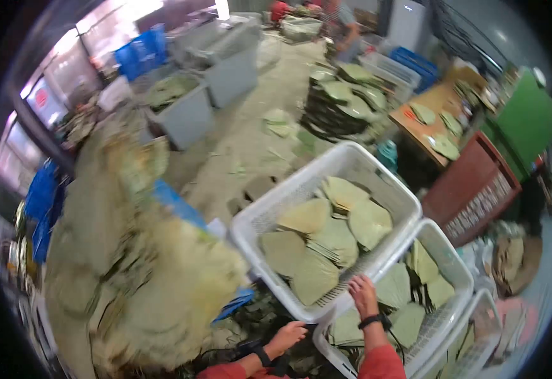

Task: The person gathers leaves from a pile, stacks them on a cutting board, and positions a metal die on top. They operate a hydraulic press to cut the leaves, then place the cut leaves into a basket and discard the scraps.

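My right hand [362,294] is over the near rim of a white plastic basket [269,278]. Its fingers are loosely bent and apart, and no grip on the rim shows. Near that basket's lower corner is my left hand [285,338], partly open, with nothing visible in it. Stacks of flat, pale green leaf-like pieces [336,240] lie in the basket. Below my right forearm, a second white basket [462,271] holds more such stacks [408,322]. Both wrists wear dark bands, and the sleeves are red.
A large heap of dry, tan-green leaves [156,297] rises on the left. Grey bins [184,120] stand behind it. Dark stacks [332,110] sit on the floor ahead. At right are a wooden table [424,126] and a red-brown board [471,189]. Other people [345,31] are farther back.
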`<state>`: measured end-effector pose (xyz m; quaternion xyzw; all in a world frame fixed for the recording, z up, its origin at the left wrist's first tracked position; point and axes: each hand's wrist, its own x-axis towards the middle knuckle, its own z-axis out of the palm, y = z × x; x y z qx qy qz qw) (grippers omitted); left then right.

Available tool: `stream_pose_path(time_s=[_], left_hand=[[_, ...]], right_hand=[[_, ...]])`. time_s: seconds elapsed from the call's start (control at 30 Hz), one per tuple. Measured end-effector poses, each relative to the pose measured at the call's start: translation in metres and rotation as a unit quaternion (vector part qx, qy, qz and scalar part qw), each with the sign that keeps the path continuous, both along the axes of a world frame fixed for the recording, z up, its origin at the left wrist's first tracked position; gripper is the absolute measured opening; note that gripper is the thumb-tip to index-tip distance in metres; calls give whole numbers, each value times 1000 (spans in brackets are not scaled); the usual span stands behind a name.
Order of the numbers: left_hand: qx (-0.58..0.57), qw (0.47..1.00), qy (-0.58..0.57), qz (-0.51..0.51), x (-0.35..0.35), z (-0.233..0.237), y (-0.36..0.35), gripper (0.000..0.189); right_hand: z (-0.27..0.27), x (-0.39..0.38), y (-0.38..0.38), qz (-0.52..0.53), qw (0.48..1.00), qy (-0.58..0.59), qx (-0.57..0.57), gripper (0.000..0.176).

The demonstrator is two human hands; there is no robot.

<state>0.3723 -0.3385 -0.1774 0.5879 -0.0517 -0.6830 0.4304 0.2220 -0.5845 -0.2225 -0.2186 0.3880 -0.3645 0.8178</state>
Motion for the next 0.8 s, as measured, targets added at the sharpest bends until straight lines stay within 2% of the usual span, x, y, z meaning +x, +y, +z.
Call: stream_pose_path(time_s=[0.03, 0.07, 0.13, 0.17, 0.2, 0.23, 0.27, 0.33, 0.37, 0.4, 0.5, 0.6, 0.67, 0.7, 0.8], left_hand=[[-50, 999, 17, 0, -4, 14, 12, 50], [-113, 993, -25, -33, -8, 30, 26, 48], [-138, 976, -129, -109, -10, 81, 47, 46], [-183, 975, -88, -95, -12, 101, 71, 45], [-230, 968, -43, -88, -17, 120, 92, 45], [-166, 979, -19, -116, -22, 149, 108, 46], [-217, 970, -28, -107, -16, 204, 132, 44], [-248, 960, -69, -109, -15, 239, 181, 37], [-271, 950, -113, -109, -6, 274, 207, 36], [-292, 938, -155, -109, 10, 310, 230, 34], [-316, 880, -344, -87, 60, 375, 278, 31], [-310, 772, -551, -61, 115, 426, 305, 27], [-328, 774, -542, -3, 143, 443, 313, 26], [-316, 760, -568, -25, 154, 447, 315, 25], [-356, 755, -537, -118, 180, 430, 313, 25]], right_hand=[[42, 11, 10, 7, 1000, 10, -6, 30], [86, 25, 22, 16, 1000, 21, -12, 28], [212, 59, 70, 65, 986, -48, -147, 22], [293, 68, 110, 85, 954, 15, -286, 20], [357, 64, 148, 91, 899, 77, -421, 18], [392, 52, 169, 126, 809, 55, -571, 12], [426, 39, 191, 137, 704, 10, -697, 7], [517, 21, 227, 277, 596, -175, -733, 8], [540, 21, 241, 308, 572, -217, -728, 7], [549, 24, 253, 310, 571, -229, -725, 6], [563, 35, 282, 319, 573, -248, -713, 3], [568, 52, 310, 328, 573, -264, -704, 3], [570, 68, 325, 337, 568, -284, -695, 4], [569, 77, 332, 340, 567, -293, -690, 5], [569, 110, 348, 351, 565, -317, -676, 8]])
